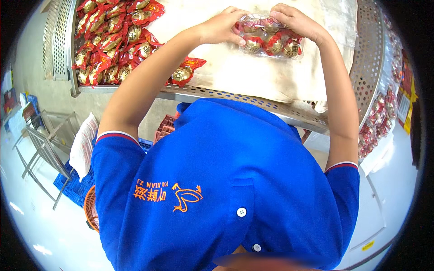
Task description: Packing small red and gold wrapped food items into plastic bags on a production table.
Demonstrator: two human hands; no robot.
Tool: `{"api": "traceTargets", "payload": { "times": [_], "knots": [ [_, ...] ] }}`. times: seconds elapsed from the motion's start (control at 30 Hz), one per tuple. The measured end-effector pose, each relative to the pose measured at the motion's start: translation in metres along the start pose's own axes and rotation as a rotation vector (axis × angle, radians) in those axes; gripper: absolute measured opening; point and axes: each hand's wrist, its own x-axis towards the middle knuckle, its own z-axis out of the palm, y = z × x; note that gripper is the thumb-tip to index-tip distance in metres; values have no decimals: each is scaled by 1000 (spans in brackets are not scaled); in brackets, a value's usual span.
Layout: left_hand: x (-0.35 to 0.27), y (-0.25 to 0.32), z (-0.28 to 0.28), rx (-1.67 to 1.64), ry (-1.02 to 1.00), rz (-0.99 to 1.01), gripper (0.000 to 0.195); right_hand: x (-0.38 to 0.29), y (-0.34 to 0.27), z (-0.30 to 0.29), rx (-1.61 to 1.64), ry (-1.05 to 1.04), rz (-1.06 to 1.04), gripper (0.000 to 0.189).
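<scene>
A clear plastic egg box (271, 56) lies on the pale cloth of the work table, towards its far side. Inside it sit several wrapped eggs (273, 44) in red and gold packaging, in two rows. My left hand (222, 27) grips the box's left end, with the thumb near the front corner. At the far right corner, my right hand (298, 21) has its fingers bent over the upper edge. The box's far edge is partly hidden by my fingers, and I cannot tell whether its lid is fully closed.
A large pile of wrapped eggs (112, 44) covers the table's left side, and one wrapped egg (183, 73) lies near the front edge. The perforated metal table rim (237, 101) runs before me. More packed eggs (376, 118) stand at right. A blue pallet (69, 186) is on the floor.
</scene>
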Motion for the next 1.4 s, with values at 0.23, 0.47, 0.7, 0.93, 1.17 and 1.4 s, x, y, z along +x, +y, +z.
{"api": "traceTargets", "payload": {
  "times": [0.23, 0.47, 0.7, 0.93, 1.17, 1.4],
  "knots": [
    [-28, 24, -7, -573, -61, -187, 63, 17, 25, 6, -230, 41, -204, 32],
    [-33, 28, 6, -427, 206, -598, 32, 23, 36, 10, -221, 56, -262, 30],
    [-39, 22, 6, -624, 198, -570, 20, 4, 3, 12, -152, 75, -143, 41],
    [-38, 31, 10, -529, 216, -549, 25, 5, 4, 21, -180, 153, -147, 44],
    [-40, 41, 13, -651, 254, -549, 31, 2, -7, 33, -284, 298, -164, 43],
    [-39, 36, 21, -511, 300, -547, 33, 3, -7, 36, -243, 366, -61, 43]
  ]
}}
